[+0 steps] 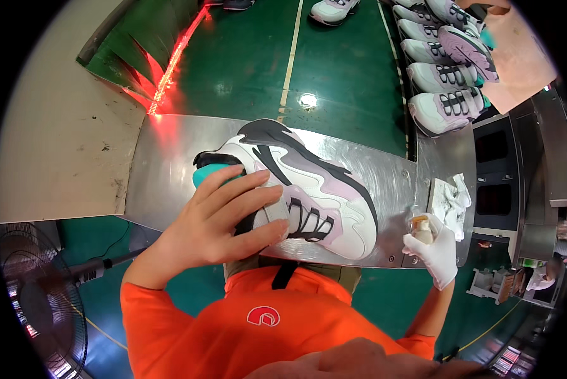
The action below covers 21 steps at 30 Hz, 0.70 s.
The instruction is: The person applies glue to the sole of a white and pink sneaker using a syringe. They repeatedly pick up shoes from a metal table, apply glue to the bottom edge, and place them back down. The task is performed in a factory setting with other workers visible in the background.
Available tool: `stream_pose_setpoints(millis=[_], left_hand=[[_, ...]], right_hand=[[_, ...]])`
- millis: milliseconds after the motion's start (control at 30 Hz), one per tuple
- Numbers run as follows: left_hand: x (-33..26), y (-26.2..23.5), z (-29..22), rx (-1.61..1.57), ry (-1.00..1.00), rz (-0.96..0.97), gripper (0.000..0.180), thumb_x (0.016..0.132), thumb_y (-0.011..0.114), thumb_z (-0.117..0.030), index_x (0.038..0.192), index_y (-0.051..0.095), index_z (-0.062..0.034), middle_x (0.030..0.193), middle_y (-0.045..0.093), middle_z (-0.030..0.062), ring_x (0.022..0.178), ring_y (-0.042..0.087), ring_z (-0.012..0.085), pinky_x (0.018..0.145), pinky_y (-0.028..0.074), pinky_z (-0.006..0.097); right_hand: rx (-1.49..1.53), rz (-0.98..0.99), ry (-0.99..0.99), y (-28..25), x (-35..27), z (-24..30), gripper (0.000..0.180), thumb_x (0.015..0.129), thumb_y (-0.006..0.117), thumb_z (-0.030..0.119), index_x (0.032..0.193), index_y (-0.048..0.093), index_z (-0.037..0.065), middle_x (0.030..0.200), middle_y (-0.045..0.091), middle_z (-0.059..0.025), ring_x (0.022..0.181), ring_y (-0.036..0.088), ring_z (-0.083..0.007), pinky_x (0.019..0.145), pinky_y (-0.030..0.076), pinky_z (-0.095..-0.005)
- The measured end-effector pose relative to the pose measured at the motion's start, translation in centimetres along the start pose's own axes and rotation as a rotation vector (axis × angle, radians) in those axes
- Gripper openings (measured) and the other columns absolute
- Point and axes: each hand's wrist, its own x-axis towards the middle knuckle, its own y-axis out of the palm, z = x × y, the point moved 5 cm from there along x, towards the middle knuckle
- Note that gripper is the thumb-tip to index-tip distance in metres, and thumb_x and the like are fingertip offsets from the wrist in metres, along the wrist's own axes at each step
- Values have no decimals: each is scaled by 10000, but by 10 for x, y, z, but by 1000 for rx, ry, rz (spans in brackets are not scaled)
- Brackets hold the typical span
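A white, lilac and black sneaker [324,189] lies on its side on the metal bench, its dark sole edge facing away from me and its toe to the right. My bare left hand [233,211] grips it around the collar and strap, with the fingers spread over the upper. Part of a teal lining [209,173] shows by the heel. My right hand [436,249], in a white glove, is at the bench's right end. Its fingers close at a small cream-coloured thing beside a clear, amber-rimmed container; exactly what they hold is unclear.
A crumpled white cloth [451,201] lies beyond my right hand. Several matching sneakers [444,112] line the right of the green conveyor belt [245,69]; another sneaker [334,10] sits farther along it. A red-lit strip [175,63] edges its left. A fan [43,309] stands lower left.
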Motion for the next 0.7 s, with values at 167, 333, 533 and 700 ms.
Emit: stream_pose_setpoints(millis=[167, 333, 533, 700], left_hand=[[6, 2, 6, -69, 10, -18, 287, 737, 766, -138, 1002, 685, -213, 1184, 665, 102, 1122, 628, 312, 873, 502, 417], [10, 3, 11, -77, 30, 10, 287, 762, 754, -158, 1031, 686, -232, 1180, 668, 99, 1087, 634, 307, 818, 505, 388], [10, 3, 12, -100, 18, -22, 298, 766, 748, -158, 1041, 681, -250, 1161, 677, 88, 1057, 638, 293, 801, 499, 366], [10, 4, 12, -98, 3, -44, 297, 764, 746, -160, 1034, 677, -262, 1151, 680, 90, 1048, 639, 285, 801, 494, 358]], right_hand=[[665, 229, -421, 32, 14, 38, 527, 742, 745, 223, 1102, 560, -115, 745, 639, -171, 652, 673, -255, 635, 571, -347], [989, 492, -490, 69, 39, 66, 665, 701, 793, 272, 1111, 519, -175, 742, 627, -229, 619, 650, -312, 583, 565, -399], [1030, 712, -416, 87, 53, 82, 650, 674, 784, 228, 1093, 521, -193, 749, 621, -241, 654, 658, -314, 591, 568, -395], [1050, 703, -421, 88, 53, 85, 638, 666, 771, 211, 1089, 522, -196, 751, 621, -244, 662, 661, -323, 595, 576, -399]])
